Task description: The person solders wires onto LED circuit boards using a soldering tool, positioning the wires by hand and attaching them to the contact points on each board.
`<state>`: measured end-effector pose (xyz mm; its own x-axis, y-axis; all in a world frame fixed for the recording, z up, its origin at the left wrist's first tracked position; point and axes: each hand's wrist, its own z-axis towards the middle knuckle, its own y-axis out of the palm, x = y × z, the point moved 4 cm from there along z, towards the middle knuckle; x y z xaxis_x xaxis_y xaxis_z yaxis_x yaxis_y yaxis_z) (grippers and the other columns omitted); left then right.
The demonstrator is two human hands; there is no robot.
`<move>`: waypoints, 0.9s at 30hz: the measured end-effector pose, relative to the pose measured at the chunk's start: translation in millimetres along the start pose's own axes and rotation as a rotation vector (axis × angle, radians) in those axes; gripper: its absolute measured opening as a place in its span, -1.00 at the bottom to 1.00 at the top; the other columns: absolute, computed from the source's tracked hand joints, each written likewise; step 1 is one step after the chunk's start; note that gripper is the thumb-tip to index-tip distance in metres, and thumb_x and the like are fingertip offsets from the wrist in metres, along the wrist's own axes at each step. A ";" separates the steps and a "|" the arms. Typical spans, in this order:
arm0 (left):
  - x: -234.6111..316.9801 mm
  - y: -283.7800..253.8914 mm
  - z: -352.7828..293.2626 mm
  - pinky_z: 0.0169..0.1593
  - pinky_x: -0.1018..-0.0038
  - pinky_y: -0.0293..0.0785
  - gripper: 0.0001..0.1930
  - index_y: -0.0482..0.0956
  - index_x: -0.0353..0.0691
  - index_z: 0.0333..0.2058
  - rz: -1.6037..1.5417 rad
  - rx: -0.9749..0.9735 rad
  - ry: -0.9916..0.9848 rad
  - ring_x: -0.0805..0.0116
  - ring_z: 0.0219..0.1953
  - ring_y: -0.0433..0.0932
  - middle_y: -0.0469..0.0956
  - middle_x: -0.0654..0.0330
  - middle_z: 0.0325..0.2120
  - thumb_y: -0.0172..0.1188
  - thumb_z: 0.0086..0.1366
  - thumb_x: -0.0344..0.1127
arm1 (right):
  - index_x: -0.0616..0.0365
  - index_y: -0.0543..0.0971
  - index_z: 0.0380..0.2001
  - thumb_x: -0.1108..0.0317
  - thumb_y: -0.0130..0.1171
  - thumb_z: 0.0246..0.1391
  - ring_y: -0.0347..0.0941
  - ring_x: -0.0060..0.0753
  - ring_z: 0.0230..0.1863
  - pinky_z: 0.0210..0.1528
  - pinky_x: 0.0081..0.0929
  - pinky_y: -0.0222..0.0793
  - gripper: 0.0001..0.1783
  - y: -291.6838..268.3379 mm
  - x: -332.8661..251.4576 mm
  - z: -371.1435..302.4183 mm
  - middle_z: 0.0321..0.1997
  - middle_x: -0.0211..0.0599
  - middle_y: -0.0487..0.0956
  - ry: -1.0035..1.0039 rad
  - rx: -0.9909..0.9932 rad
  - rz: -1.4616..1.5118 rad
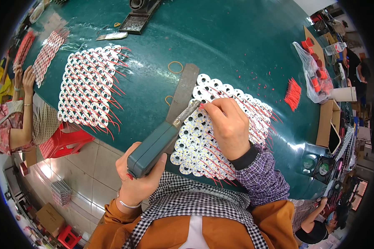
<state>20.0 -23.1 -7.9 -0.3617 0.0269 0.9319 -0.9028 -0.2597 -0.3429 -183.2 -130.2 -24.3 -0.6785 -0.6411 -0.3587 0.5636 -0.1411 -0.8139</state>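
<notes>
Head view shows the left hand (140, 189) wrapped round a green-handled iron (153, 146), its tip beside the right hand's (228, 126) pinched fingertips, their catch unclear, over white discs (195, 151) on the counter (237, 41). Best keep the tip steady, skin clear of metal.

light: bright, fairly even | glare: pale streaks on green tabletop (232, 45), shine on floor tiles (81, 166) | distortion: fisheye, straight edges bowing, corners black | focus: centre crisp, outer margins softer
</notes>
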 end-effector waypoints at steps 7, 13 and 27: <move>-5.4 -2.2 -4.6 -0.39 0.53 0.46 -0.79 0.66 -0.42 -0.27 -0.016 0.030 -0.005 0.40 -0.48 0.56 0.61 0.13 -0.42 0.39 0.06 -0.58 | 0.24 0.61 -0.28 0.59 0.23 -0.14 0.50 -0.22 -0.26 -0.28 -0.32 0.47 -0.75 -0.8 0.7 0.9 -0.30 -0.26 0.52 0.009 -0.004 0.004; -6.1 -4.8 -6.1 -0.38 0.52 0.48 -0.79 0.66 -0.40 -0.28 0.000 0.053 0.019 0.39 -0.47 0.57 0.62 0.11 -0.40 0.41 0.06 -0.56 | 0.23 0.61 -0.28 0.58 0.22 -0.12 0.50 -0.19 -0.25 -0.26 -0.30 0.46 -0.75 -3.4 -0.2 4.3 -0.30 -0.25 0.52 0.017 -0.010 0.009; -5.8 -0.4 -5.5 -0.35 0.56 0.48 -0.75 0.63 -0.44 -0.21 -0.269 0.120 -0.055 0.53 -0.43 0.57 0.64 0.19 -0.39 0.43 0.13 -0.52 | 0.23 0.65 -0.32 0.58 0.32 -0.10 0.51 -0.16 -0.32 -0.32 -0.28 0.45 -0.80 -12.0 -9.6 5.8 -0.37 -0.23 0.55 0.025 0.016 0.006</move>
<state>21.1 -17.8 -13.8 -0.0971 0.0590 0.9935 -0.9294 -0.3626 -0.0693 -180.7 -126.7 -8.4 -0.6865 -0.6232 -0.3746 0.5749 -0.1497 -0.8044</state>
